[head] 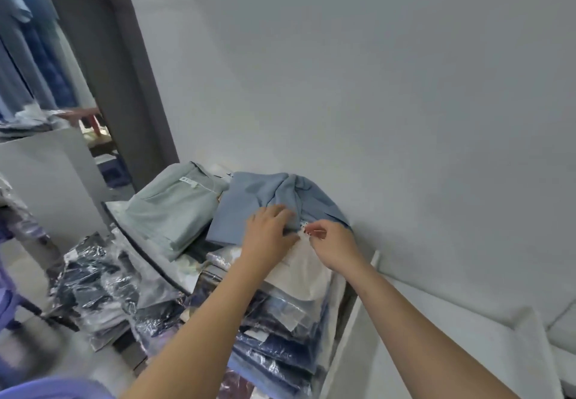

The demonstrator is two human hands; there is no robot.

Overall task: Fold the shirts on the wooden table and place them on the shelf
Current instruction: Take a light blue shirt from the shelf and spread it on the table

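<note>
Left hand [268, 231] rests on blue shirt [241, 203] — right hand [334, 246] pinches its edge.

Blue shirt [237, 211] partly under left hand [268, 231]

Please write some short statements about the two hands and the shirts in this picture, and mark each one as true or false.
1. The left hand rests on the blue shirt. True.
2. The blue shirt hangs on a hanger. False: it lies on top of a stack of plastic-wrapped clothes.
3. A pale green shirt lies beside the blue shirt, on the person's left. True.
4. The right hand hangs idle, away from the clothes. False: its thumb and forefinger pinch at the near edge of the blue shirt.
</note>
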